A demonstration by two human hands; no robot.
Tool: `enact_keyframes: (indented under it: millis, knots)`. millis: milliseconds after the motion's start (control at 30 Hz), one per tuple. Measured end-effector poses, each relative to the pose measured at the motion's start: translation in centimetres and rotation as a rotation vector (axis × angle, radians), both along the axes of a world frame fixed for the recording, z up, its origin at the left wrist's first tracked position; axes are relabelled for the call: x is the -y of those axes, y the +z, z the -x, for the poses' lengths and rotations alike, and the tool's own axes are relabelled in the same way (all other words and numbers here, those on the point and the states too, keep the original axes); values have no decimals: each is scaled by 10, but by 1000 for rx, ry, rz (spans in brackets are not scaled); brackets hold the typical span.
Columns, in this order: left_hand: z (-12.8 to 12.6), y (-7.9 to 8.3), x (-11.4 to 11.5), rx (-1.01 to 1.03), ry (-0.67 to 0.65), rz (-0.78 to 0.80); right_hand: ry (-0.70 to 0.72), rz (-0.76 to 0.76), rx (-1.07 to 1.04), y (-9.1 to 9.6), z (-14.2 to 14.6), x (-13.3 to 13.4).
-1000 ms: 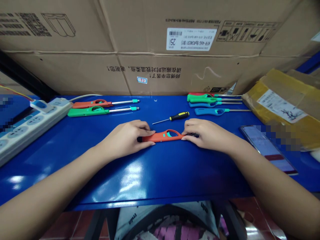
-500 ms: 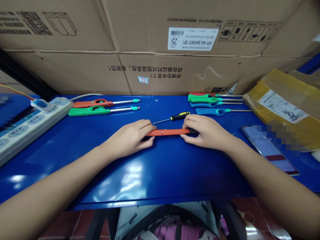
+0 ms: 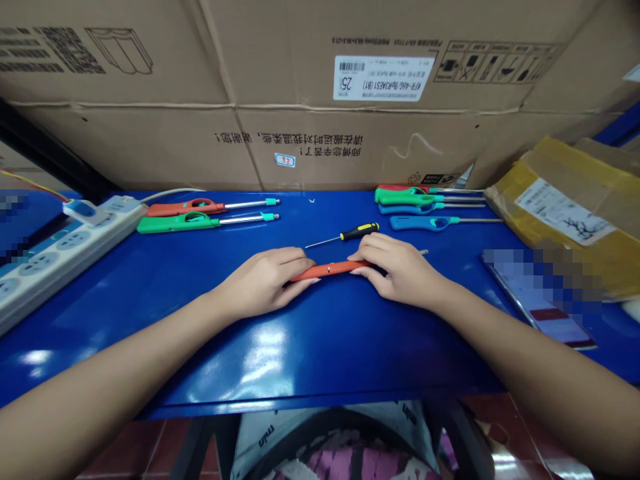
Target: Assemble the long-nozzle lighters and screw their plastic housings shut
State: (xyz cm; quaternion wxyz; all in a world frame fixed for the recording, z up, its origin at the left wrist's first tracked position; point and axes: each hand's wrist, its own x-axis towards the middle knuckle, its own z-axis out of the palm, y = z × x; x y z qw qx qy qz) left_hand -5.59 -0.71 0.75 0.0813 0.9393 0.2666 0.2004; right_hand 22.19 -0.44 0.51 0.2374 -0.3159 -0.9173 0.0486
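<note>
An orange long-nosed lighter [image 3: 330, 269] lies edge-up on the blue table [image 3: 300, 347] between both my hands. My left hand [image 3: 265, 280] is closed round its left end. My right hand [image 3: 395, 267] is closed round its right end, and the thin metal tube tip [image 3: 424, 252] pokes out past the fingers. Just behind the lighter lies a screwdriver [image 3: 350, 235] with a black and yellow handle.
Orange and green lighters [image 3: 200, 215] lie at the back left, several more lighters [image 3: 425, 203] at the back right. A white power strip [image 3: 55, 250] sits far left, a phone [image 3: 540, 300] and a yellow parcel [image 3: 565, 213] at the right. Cardboard boxes [image 3: 300, 93] wall the back.
The lighter has been rolled from lying flat, trigger loop showing, onto its narrow edge. My right hand has slid left along it, and the metal tip now shows beyond it.
</note>
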Motion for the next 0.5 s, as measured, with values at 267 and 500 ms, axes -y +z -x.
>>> enact_keyframes:
  millis: [267,500]
  knots:
    - [-8,3,7,259,138,423,-1,41,-20,8,0,2]
    - [-19,3,12,635,362,1016,7,-35,113,1,6,3]
